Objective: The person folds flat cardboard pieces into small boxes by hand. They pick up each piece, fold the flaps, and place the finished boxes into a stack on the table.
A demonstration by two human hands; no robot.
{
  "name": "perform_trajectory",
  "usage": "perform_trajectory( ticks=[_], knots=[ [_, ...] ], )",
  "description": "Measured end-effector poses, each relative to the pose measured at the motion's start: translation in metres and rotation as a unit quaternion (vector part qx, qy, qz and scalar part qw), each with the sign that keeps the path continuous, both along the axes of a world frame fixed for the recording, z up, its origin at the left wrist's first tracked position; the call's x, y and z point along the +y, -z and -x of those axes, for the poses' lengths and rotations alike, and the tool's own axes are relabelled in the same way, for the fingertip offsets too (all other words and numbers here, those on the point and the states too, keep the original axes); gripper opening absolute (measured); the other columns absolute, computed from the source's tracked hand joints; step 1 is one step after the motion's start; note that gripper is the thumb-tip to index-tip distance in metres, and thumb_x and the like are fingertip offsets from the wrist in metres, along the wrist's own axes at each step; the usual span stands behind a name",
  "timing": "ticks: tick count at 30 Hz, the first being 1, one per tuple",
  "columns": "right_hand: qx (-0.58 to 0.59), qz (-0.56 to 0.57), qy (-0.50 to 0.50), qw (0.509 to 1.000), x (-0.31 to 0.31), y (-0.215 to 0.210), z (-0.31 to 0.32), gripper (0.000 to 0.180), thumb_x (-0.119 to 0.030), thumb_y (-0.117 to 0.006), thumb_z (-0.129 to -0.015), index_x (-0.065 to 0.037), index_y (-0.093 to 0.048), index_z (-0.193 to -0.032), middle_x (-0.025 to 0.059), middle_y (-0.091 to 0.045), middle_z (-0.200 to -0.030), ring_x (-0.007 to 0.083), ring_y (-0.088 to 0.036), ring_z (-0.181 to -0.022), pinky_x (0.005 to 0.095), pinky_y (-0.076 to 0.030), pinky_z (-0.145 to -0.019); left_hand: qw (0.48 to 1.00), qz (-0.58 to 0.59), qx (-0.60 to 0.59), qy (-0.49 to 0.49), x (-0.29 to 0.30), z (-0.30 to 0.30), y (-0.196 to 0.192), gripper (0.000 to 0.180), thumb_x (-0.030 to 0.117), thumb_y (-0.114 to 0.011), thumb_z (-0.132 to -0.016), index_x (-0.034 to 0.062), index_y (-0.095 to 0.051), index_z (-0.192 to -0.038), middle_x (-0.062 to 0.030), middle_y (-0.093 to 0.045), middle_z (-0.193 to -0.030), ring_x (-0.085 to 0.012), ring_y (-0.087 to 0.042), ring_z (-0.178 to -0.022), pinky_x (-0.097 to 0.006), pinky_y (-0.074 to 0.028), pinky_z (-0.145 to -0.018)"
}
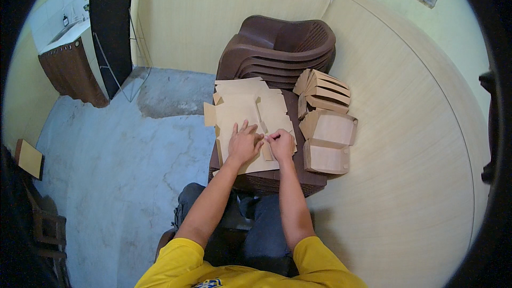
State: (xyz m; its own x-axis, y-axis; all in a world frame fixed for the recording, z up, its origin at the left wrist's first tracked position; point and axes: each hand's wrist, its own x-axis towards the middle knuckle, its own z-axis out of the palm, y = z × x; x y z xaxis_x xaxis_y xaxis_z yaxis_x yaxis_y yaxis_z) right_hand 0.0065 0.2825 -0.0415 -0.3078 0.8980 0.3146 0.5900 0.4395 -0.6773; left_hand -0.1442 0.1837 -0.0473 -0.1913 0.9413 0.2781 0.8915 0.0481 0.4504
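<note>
The right hand appears to pinch a fold of the cardboard sheet beneath it, while the left hand, fingers spread, seemingly steadies it alongside. Folded boxes sit right of the grip, apparently leaving working room.

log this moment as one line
left hand: spread on flat cardboard; right hand: curled at same cardboard; rightward: open box; beyond: stacked brown chairs
</note>
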Motion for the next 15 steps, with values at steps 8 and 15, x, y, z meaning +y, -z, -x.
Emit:
perform_trajectory(
  ticks=[8,15],
  knots=[
    [-0.043,-0.018,-0.020,0.999,-0.012,0.006,-0.006,0.028,-0.016,-0.094,-0.078,-0.001,-0.071,-0.078,0.0169,-0.073,-0.082,0.0358,-0.071,-0.080,0.0469,-0.055,-0.075,0.999,-0.012,-0.037,-0.015,0.001,-0.001,0.000,0.030,0.038,-0.073,-0.098,0.0258,-0.085,-0.122,-0.0057,-0.062,-0.156,-0.0361,-0.043,-0.157,-0.064,-0.022,-0.132],
    [-0.044,-0.053,-0.015,0.998,-0.063,0.009,-0.048,0.033,-0.027,-0.096,-0.076,-0.006,-0.071,-0.077,0.0120,-0.070,-0.086,0.0371,-0.065,-0.093,0.0494,-0.050,-0.085,0.999,-0.017,-0.018,-0.021,0.002,-0.002,0.007,0.029,0.038,-0.072,-0.098,0.0269,-0.086,-0.121,-0.0049,-0.064,-0.153,-0.0337,-0.045,-0.155,-0.060,-0.022,-0.133]
  ],
)
